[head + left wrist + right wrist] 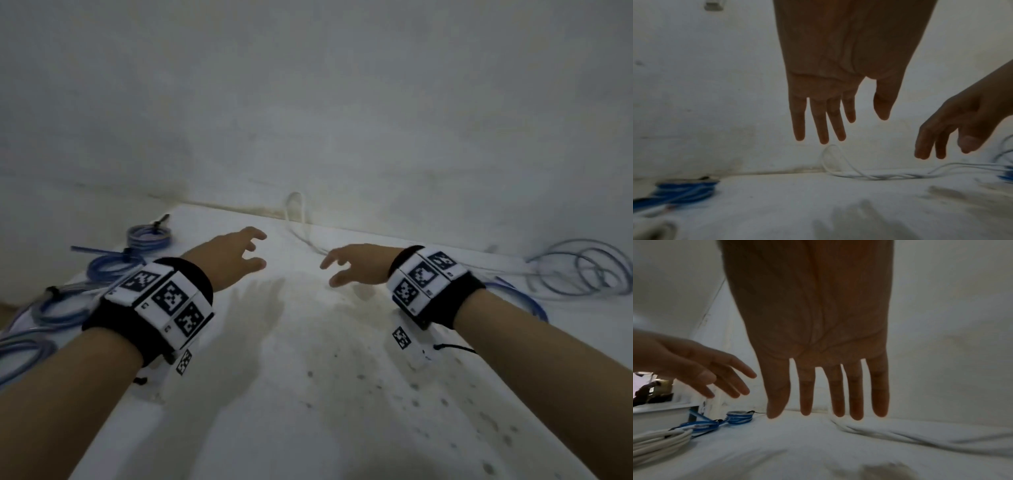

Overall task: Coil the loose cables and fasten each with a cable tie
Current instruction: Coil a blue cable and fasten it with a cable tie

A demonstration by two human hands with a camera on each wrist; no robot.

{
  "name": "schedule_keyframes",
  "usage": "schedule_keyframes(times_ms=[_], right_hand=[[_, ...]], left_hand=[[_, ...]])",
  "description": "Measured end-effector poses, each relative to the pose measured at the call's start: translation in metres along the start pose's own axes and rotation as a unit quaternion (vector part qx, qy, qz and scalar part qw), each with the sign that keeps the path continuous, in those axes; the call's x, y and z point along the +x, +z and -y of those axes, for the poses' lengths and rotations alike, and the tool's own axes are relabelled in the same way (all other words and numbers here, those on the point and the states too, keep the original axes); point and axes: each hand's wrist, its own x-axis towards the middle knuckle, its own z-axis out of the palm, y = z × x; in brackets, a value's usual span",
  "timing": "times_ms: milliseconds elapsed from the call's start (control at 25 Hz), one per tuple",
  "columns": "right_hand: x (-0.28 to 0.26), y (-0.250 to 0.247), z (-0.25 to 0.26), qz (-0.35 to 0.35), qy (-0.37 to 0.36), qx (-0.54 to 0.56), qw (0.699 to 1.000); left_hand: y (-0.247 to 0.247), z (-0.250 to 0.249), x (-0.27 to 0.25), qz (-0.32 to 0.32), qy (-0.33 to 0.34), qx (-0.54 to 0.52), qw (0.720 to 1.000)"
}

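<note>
A loose white cable (297,219) lies along the back edge of the white table (308,411), with one loop standing up against the wall. My left hand (248,250) hovers over the table short of that loop, fingers spread and empty. My right hand (337,269) hovers beside it, also open and empty. In the left wrist view the left hand (838,128) hangs just above the white cable's loop (835,160), apart from it, with the right hand (945,146) to its right. The right wrist view shows the right hand (824,402) with straight fingers over the table.
Several blue coils (149,236) bound with dark ties lie at the table's left edge. A loose blue cable (582,270) sprawls in rings at the far right. A coiled white cable (659,439) sits at the left in the right wrist view. A wall rises right behind the table.
</note>
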Motion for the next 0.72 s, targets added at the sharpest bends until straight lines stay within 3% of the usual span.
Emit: schedule_keyframes(times_ms=[200,320,480,600,720], right_hand=[[-0.066,0.028,-0.106,-0.023,0.198,-0.058,0.978],[-0.086,0.042,-0.153,-0.002,0.262,-0.055,0.964],[-0.103,0.060,-0.186,0.016,0.229,-0.051,0.972],[-0.112,0.070,-0.179,-0.034,0.157,0.032,0.986],[-0.122,0.072,-0.155,-0.108,0.064,0.159,0.979]], left_hand=[[0.064,-0.071,0.007,0.041,0.046,-0.041,0.997],[0.094,-0.113,0.010,0.059,0.081,-0.062,0.993],[0.123,-0.148,0.014,0.097,0.091,-0.042,0.990],[0.139,-0.165,0.014,0.116,0.075,-0.010,0.990],[0.154,-0.177,0.013,0.159,0.041,0.014,0.986]])
